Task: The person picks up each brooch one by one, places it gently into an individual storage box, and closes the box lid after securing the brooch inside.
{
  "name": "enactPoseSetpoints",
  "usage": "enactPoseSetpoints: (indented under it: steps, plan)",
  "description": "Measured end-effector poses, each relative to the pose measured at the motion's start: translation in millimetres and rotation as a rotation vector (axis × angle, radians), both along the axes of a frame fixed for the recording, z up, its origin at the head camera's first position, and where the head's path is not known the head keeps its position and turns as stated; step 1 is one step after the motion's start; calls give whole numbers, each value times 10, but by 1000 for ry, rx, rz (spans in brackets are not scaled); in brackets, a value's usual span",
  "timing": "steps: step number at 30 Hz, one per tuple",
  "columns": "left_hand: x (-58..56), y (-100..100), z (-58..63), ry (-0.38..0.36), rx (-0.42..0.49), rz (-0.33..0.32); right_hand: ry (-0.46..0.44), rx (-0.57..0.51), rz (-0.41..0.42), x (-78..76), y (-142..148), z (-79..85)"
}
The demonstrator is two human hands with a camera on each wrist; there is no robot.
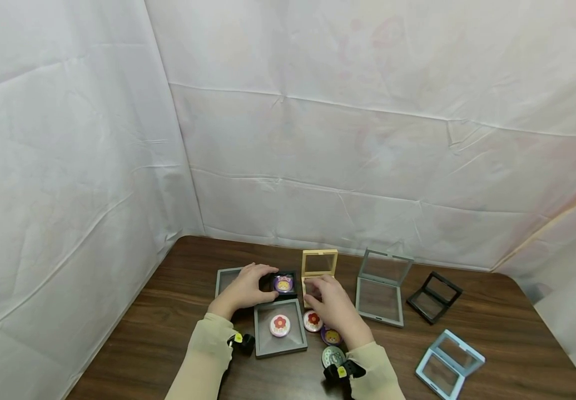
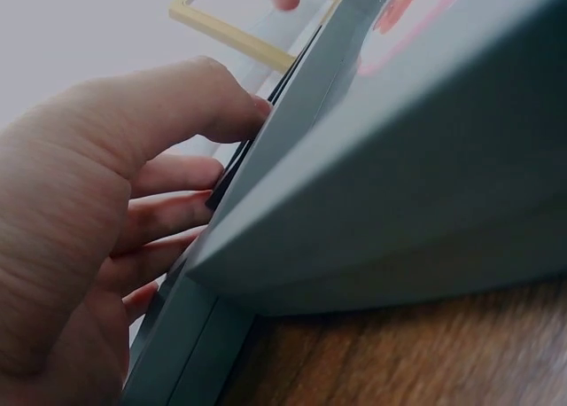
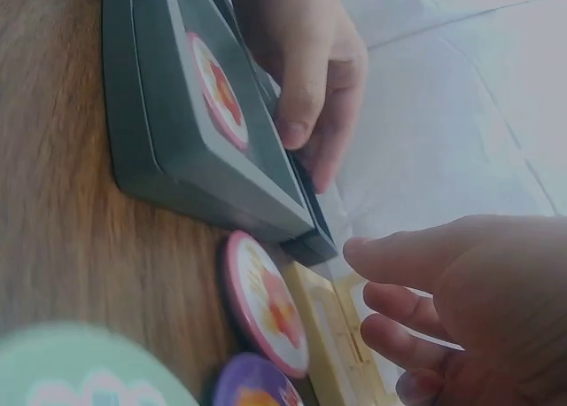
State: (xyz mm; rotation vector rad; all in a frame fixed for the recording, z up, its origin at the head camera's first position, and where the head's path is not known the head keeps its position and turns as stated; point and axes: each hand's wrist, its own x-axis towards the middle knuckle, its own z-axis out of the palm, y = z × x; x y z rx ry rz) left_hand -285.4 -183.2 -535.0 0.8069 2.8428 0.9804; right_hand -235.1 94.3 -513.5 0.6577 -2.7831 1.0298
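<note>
My left hand (image 1: pixel 243 290) holds a small black display case (image 1: pixel 290 296), thumb on its near edge and fingers along the far side. Inside that case lies a purple badge (image 1: pixel 283 284) with a yellow cartoon figure. Just in front is a grey frame (image 1: pixel 263 340) with a red-flower badge (image 1: pixel 280 325) in it. My right hand (image 1: pixel 337 306) hovers at a yellow case (image 1: pixel 304 264) that stands with its lid up. Its fingers are relaxed, and nothing shows between them in the right wrist view.
Another grey frame (image 1: pixel 224 279) lies partly behind my left hand. Beside my right hand are a flower badge (image 1: pixel 313 321), a purple badge (image 1: pixel 331 336) and a green badge (image 1: pixel 333 355). Farther right, grey (image 1: pixel 380 319), black (image 1: pixel 433 319) and light-blue (image 1: pixel 440 391) cases have lids raised.
</note>
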Motion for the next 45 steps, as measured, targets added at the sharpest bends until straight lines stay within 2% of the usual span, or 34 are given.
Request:
enactPoseSetpoints:
  steps: [6, 21, 30, 38, 45]
  plan:
    - [-7, -5, -10, 0, -4, 5, 14, 11, -37, 37, 137, 23]
    - [-26, -68, 12, -19, -5, 47, 66, 80, -31, 163, 505, 161]
    - [-53, -90, 27, -35, -4, 53, 118, 144, 62, 313, 747, 249]
    - [-50, -112, 33, -26, -14, 49, 167, 170, 159, 522, 876, 202]
    - [-34, -128, 79, -48, -43, 109, 211, 178, 185, 746, 972, 200]
